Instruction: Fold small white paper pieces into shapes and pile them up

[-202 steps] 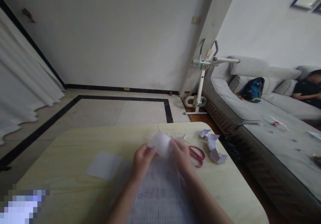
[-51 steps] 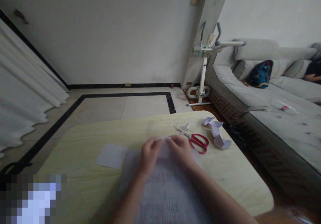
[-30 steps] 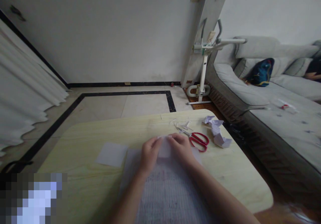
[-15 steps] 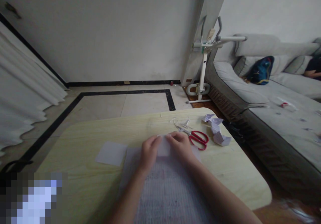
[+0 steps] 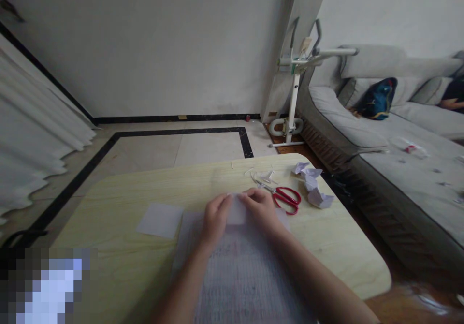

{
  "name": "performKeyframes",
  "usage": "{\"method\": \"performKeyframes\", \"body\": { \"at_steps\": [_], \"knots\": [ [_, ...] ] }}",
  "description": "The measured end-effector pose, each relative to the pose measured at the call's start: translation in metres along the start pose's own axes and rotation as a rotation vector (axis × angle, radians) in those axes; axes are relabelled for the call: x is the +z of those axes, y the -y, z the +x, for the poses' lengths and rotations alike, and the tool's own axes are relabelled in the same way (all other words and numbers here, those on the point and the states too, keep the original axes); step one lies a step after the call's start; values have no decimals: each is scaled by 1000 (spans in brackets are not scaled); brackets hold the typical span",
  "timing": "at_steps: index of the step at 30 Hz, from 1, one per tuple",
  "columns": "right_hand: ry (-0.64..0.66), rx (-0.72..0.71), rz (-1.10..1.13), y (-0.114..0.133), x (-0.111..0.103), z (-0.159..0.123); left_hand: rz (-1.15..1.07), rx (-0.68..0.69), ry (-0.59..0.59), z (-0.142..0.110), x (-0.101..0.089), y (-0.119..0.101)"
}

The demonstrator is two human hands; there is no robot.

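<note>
Between my two hands is a small piece of white paper (image 5: 236, 212), its far edge pinched at both corners. My left hand (image 5: 216, 217) grips its left side with thumb and fingers together. On the right side, my right hand (image 5: 261, 209) pinches it the same way. Beneath lies a large sheet covered in lines of writing (image 5: 239, 275). Red-handled scissors (image 5: 287, 200) rest just right of my right hand. A loose square of white paper (image 5: 160, 220) lies flat to the left of the written sheet.
Several folded paper pieces (image 5: 312, 184) sit near the table's right edge, with thin paper scraps (image 5: 267, 176) behind the scissors. The pale wooden table (image 5: 108, 266) has rounded corners. Beyond it stand a white exercise machine (image 5: 294, 96) and a grey sofa (image 5: 348, 125), where a person's arm shows.
The whole view has shifted very slightly. Both hands keep their pinch on the small paper, and nothing else has visibly moved.
</note>
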State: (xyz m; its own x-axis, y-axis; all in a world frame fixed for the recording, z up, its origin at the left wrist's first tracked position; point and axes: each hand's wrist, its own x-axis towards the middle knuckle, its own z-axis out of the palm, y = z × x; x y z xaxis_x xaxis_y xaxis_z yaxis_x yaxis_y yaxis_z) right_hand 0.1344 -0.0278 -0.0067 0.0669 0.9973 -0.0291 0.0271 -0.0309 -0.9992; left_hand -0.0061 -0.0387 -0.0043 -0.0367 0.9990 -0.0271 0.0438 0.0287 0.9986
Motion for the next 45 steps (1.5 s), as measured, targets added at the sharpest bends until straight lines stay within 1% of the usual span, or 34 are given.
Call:
{"method": "performKeyframes", "body": {
  "at_steps": [7, 14, 23, 30, 38, 45],
  "knots": [
    [20, 11, 48, -1, -1, 0, -9, 13, 17, 0, 1, -4],
    [20, 9, 43, 3, 0, -1, -19, -38, 42, -1, 0, -5],
    [28, 12, 36, -4, -1, 1, -16, -5, 49, -1, 0, -2],
    [39, 25, 101, -5, -1, 2, 59, 62, -6, 1, 0, -5],
    [47, 23, 119, -3, -1, 0, 37, 62, -21, -1, 0, -8],
    [79, 22, 97, 0, -3, -1, 22, 15, -22, -3, -1, -10]
  ]
}}
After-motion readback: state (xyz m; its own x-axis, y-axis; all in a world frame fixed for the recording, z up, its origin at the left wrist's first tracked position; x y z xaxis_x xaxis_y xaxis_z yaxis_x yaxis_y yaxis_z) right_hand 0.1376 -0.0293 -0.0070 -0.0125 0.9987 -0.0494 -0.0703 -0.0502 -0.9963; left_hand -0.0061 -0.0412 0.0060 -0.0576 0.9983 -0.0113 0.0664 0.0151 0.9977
